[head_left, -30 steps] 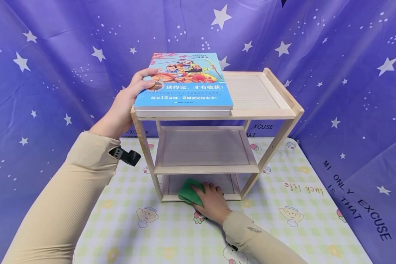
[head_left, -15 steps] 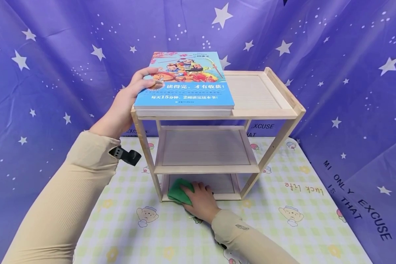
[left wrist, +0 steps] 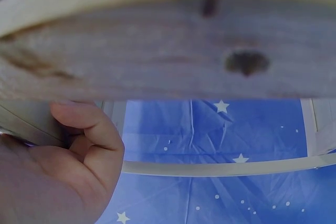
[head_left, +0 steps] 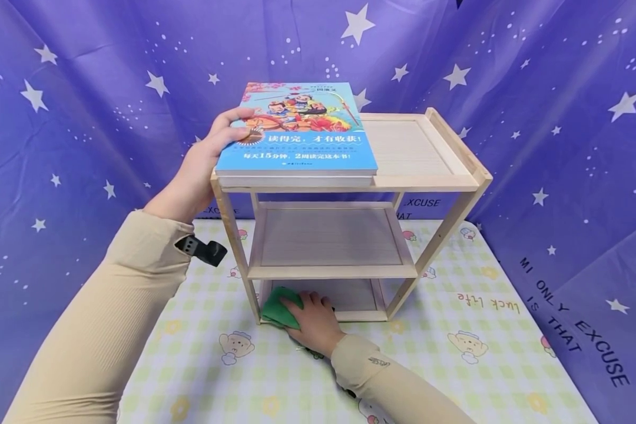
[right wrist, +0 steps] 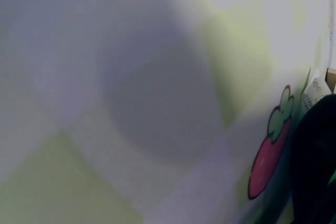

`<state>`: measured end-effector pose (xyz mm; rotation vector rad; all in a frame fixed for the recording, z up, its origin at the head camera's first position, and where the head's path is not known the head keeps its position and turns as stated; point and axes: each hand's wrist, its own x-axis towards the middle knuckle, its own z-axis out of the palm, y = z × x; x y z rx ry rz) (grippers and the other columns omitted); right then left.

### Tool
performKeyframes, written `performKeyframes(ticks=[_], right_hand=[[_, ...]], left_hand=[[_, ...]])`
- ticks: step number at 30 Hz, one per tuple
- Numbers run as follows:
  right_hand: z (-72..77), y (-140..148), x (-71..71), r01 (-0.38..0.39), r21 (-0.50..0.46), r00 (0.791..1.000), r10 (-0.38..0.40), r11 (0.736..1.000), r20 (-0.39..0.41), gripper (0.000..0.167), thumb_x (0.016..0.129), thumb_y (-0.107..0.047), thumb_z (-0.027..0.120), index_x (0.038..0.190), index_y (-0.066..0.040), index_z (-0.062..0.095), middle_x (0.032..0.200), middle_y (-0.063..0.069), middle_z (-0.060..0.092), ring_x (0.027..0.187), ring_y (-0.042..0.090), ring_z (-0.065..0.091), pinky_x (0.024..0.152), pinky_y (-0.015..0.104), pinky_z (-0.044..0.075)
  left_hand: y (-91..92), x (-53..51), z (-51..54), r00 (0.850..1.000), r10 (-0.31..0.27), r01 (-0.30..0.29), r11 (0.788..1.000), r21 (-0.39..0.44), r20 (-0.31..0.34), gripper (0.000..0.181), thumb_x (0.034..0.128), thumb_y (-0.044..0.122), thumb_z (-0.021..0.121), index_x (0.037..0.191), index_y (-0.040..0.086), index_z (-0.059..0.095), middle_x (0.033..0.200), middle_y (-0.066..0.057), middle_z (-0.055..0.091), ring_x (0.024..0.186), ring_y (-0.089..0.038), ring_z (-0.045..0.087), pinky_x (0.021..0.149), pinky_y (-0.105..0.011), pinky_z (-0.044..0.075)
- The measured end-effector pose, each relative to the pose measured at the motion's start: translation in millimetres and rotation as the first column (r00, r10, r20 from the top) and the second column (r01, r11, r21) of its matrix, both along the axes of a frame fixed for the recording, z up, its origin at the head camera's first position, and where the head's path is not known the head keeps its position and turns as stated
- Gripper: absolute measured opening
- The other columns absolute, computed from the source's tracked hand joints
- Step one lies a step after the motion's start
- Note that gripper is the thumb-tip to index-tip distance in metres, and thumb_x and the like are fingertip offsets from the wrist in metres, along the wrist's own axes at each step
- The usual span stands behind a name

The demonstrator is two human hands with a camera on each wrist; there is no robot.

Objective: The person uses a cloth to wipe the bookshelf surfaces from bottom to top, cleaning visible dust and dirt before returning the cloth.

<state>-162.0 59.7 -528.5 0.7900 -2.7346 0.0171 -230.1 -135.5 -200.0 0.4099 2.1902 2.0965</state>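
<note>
A small three-tier wooden shelf (head_left: 413, 147) stands on the table. Two stacked books (head_left: 302, 150) lie flat on the left part of its top tier, the upper one blue with a cartoon cover. My left hand (head_left: 204, 156) grips the top tier's left end, with fingers over the books' left edge. In the left wrist view, curled fingers (left wrist: 100, 135) reach beneath the wooden top. Low down, my right hand (head_left: 316, 323) holds a folded green cloth (head_left: 280, 306) against the left front of the bottom tier (head_left: 357, 297). The middle tier partly covers that area.
A checked tablecloth (head_left: 487, 365) with cartoon prints lies under the shelf. Purple star-patterned curtains (head_left: 138, 70) hang behind and at both sides. The middle tier (head_left: 328, 235) sits just above the right hand. A dark shape (right wrist: 312, 156) fills the right wrist view's right edge.
My right hand has slid left along the bottom tier with the green cloth, toward the left front corner. The left hand and the books stay in place.
</note>
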Motion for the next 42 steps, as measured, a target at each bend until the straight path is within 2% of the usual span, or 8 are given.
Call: performKeyframes(ticks=[13,24,32,42], right_hand=[[3.3,-4.7,-0.3,0.023,0.023,0.998,-0.024,0.999,0.064,0.056,0.089,-0.055,0.064,0.14,-0.035,0.053,0.121,0.006,0.058,0.104,0.023,0.056,0.078,0.039,0.046],[2.9,1.1,2.8,0.019,-0.04,0.997,-0.016,0.999,0.075,0.051,0.091,-0.052,0.063,0.138,-0.033,0.055,0.12,0.007,0.06,0.104,0.024,0.057,0.078,0.04,0.048],[5.8,9.9,4.1,0.032,-0.056,0.991,-0.024,0.998,0.131,0.052,0.092,-0.05,0.063,0.14,-0.031,0.054,0.122,0.009,0.059,0.106,0.026,0.058,0.081,0.043,0.049],[3.2,28.1,7.3,0.03,-0.111,0.994,-0.018,0.993,0.106,0.051,0.091,-0.046,0.066,0.137,-0.028,0.056,0.118,0.01,0.06,0.101,0.027,0.059,0.078,0.043,0.049]], left_hand=[[0.6,1.4,-0.3,1.0,0.0,0.0,1.0,0.023,0.011,0.043,0.0995,0.032,0.045,0.142,0.034,0.04,0.16,0.0,0.021,0.142,-0.028,0.03,0.118,-0.046,0.023],[0.1,1.5,-0.1,1.0,0.0,0.0,1.0,0.01,0.016,0.044,0.0991,0.034,0.046,0.143,0.035,0.039,0.162,0.001,0.017,0.143,-0.028,0.027,0.118,-0.046,0.022],[0.9,1.9,0.0,1.0,-0.005,0.005,1.0,0.025,0.014,0.044,0.0995,0.033,0.045,0.143,0.034,0.039,0.162,0.0,0.017,0.144,-0.028,0.028,0.118,-0.045,0.023],[0.4,1.5,-0.8,1.0,-0.006,0.006,1.0,0.026,0.015,0.044,0.0995,0.033,0.045,0.143,0.034,0.038,0.161,-0.002,0.018,0.143,-0.029,0.029,0.117,-0.045,0.023]])
